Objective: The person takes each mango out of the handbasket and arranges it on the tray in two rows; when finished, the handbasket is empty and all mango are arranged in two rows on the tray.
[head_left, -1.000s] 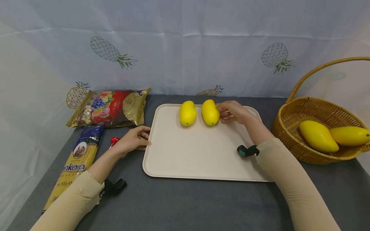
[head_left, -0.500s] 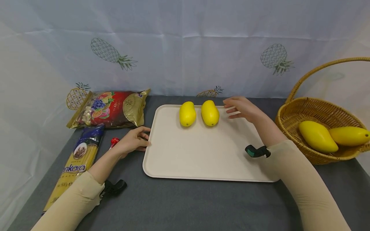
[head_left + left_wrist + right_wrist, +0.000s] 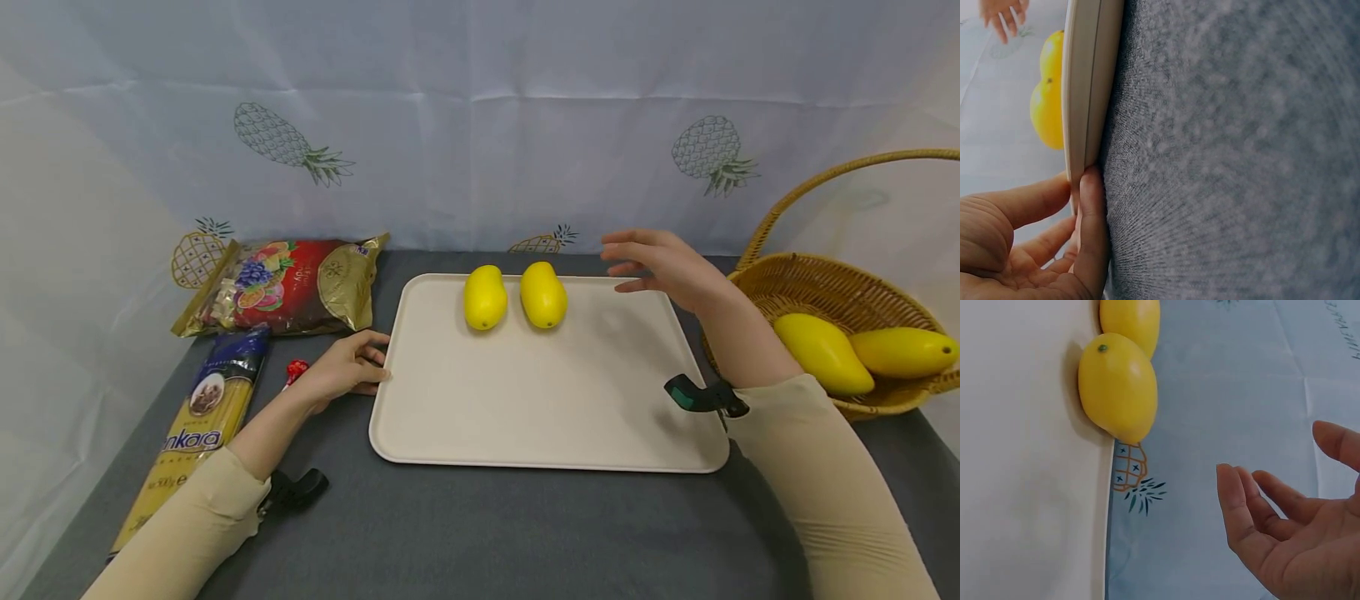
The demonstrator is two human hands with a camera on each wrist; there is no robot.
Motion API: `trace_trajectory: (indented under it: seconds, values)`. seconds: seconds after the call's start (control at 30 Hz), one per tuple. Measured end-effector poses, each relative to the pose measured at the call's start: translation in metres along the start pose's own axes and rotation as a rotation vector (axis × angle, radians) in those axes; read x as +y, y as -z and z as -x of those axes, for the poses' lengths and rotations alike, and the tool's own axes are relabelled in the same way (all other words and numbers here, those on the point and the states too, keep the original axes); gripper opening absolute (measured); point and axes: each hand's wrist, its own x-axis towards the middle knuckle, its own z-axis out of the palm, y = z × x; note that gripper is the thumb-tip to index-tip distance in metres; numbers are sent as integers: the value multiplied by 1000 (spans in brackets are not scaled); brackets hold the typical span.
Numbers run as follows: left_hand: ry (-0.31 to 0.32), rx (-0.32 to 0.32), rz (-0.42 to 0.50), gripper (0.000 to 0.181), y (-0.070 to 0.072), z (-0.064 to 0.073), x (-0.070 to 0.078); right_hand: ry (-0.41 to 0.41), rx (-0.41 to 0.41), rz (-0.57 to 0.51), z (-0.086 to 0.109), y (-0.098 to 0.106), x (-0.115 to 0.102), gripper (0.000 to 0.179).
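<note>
Two yellow mangoes, a left one (image 3: 485,297) and a right one (image 3: 543,295), lie side by side at the back of the cream tray (image 3: 525,400). My left hand (image 3: 341,371) pinches the tray's left edge. In the left wrist view its thumb is against the rim and a finger (image 3: 1090,231) is on the underside, by the cloth. My right hand (image 3: 667,267) is raised over the tray's back right corner, apart from the mangoes. The right wrist view shows its fingers (image 3: 1232,494) loosely bent with nothing between them.
At the right stands a wicker basket (image 3: 847,287) with a tall handle, holding two more mangoes (image 3: 823,354). On the left lie a candy bag (image 3: 292,283), a spaghetti packet (image 3: 202,417) and a small red-wrapped item (image 3: 297,368), partly hidden by my left arm.
My right hand has come away from the right mango on the tray, moving right and up. The left hand and both tray mangoes stay in place.
</note>
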Motion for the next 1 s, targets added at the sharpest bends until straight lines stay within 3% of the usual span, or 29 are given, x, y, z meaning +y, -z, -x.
trace_trajectory:
  seconds: [0.23, 0.5, 0.77, 1.0]
  values:
    - [-2, 4, -1, 61, 1, -1, -2, 34, 24, 69, 19, 20, -1, 64]
    - [-7, 0, -4, 61, 1, -1, -3, 55, 52, 85, 33, 49, 12, 61]
    - [-3, 2, -2, 61, 0, 0, 1, 92, 73, 76, 42, 88, 33, 37]
    - [-5, -1, -3, 61, 0, -1, -1, 107, 47, 57, 49, 114, 48, 31]
